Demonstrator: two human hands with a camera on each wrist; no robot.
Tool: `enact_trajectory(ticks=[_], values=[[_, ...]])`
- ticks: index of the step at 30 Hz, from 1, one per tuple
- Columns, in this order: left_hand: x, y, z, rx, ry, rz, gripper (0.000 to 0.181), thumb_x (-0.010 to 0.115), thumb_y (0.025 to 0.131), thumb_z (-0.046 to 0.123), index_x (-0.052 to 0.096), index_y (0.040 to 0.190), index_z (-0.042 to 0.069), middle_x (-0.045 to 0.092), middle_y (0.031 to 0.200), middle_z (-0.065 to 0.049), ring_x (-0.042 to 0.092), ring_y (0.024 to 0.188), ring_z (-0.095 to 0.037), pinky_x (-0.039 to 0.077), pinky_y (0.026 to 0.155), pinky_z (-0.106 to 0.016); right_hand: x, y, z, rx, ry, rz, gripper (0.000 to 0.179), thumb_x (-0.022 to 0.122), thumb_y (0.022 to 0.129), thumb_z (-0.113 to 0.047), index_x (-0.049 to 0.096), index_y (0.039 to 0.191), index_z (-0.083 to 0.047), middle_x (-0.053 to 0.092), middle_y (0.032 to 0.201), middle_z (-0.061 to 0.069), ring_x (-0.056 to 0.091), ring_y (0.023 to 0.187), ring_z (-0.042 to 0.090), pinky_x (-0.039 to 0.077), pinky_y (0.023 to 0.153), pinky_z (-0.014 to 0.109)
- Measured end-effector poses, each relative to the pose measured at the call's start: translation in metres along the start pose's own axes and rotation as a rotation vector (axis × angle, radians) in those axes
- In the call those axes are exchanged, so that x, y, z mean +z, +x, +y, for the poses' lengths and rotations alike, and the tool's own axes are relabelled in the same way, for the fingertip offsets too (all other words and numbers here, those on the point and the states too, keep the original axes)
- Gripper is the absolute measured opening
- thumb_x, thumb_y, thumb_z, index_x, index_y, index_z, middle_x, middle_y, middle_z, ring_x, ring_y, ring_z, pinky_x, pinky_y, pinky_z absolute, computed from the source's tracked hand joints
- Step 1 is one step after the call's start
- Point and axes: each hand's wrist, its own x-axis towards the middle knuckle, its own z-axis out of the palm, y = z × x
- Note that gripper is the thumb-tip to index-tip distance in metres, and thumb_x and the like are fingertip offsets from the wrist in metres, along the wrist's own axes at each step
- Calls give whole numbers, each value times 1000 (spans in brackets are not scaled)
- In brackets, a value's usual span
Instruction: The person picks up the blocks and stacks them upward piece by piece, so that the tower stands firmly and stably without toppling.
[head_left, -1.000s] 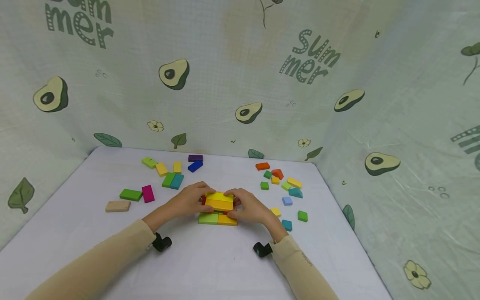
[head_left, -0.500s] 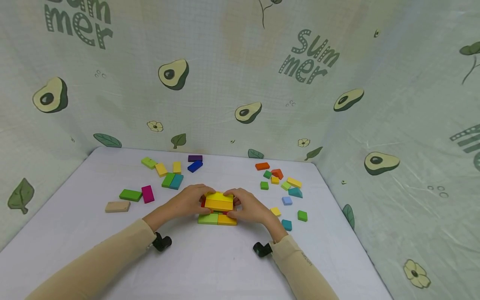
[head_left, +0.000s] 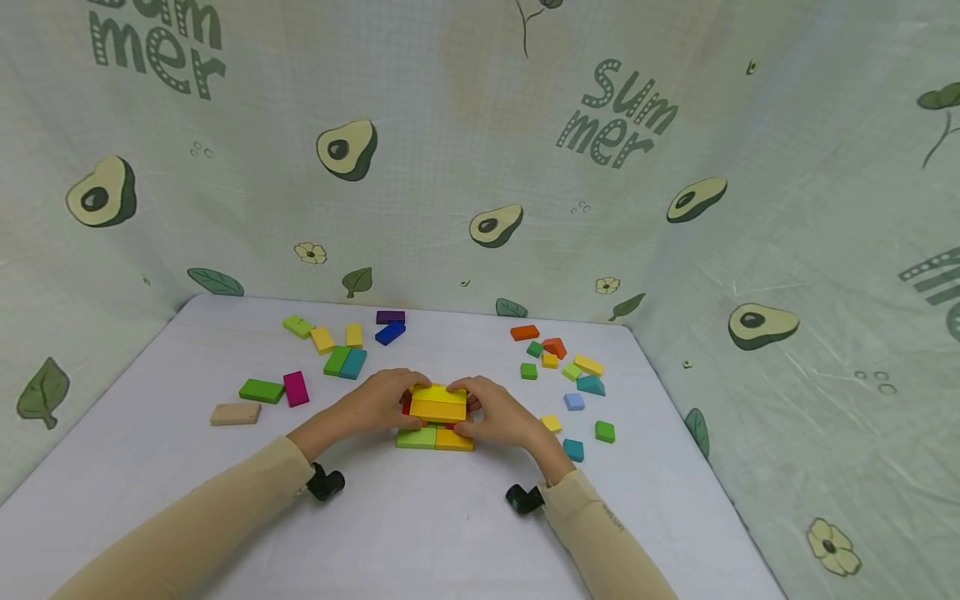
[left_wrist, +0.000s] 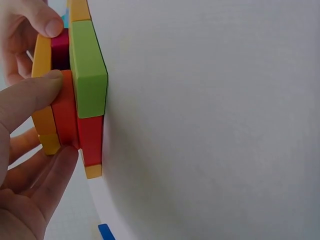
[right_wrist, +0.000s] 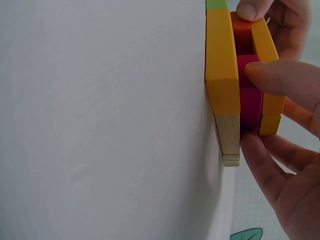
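Observation:
Between my hands stands a small layered stack of toy blocks, with yellow blocks (head_left: 438, 411) on top. At the stack's left end my left hand (head_left: 377, 402) pinches a red-orange block (left_wrist: 67, 112) of the middle layer, thumb in front and fingers behind. My right hand (head_left: 497, 413) does likewise at the right end with a magenta block (right_wrist: 251, 105). In the bottom layer lie a light green block (left_wrist: 91, 75), an orange-yellow block (right_wrist: 221, 55), a red block (left_wrist: 91, 140) and a bare wood block (right_wrist: 228, 134). The hands hide much of the stack's sides.
On the left of the white table (head_left: 420, 533) lie loose blocks, among them a green block (head_left: 262, 391), a wood block (head_left: 236, 414) and a magenta block (head_left: 296, 388). Smaller pieces, including a teal triangle (head_left: 591, 385), are scattered on the right. A printed cloth (head_left: 420, 167) hangs behind.

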Motion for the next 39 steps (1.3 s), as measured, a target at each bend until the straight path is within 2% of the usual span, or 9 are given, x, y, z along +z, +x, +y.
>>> enact_trajectory(ticks=[4, 12, 39], values=[[0, 0, -1, 2, 6, -3, 64, 91, 86, 29, 64, 141, 11, 69, 128, -5, 61, 105, -18, 58, 102, -41, 0, 0, 0, -1, -2, -1, 56, 80, 98, -24, 56, 148, -20, 60, 140, -2, 61, 112, 16, 55, 101, 31], [3, 1, -2, 6, 33, 2, 64, 90, 87, 29, 64, 142, 9, 68, 137, -11, 64, 122, -28, 55, 108, -48, -1, -1, -2, -5, -1, 1, 56, 79, 98, -23, 56, 149, -19, 60, 141, 0, 61, 114, 17, 55, 103, 34], [5, 1, -2, -5, 32, 5, 65, 90, 87, 31, 63, 143, 10, 68, 136, -10, 63, 114, -23, 56, 106, -45, 0, -2, 1, 11, 0, -5, 57, 80, 98, -28, 56, 150, -21, 60, 143, 0, 61, 115, 17, 55, 104, 34]])
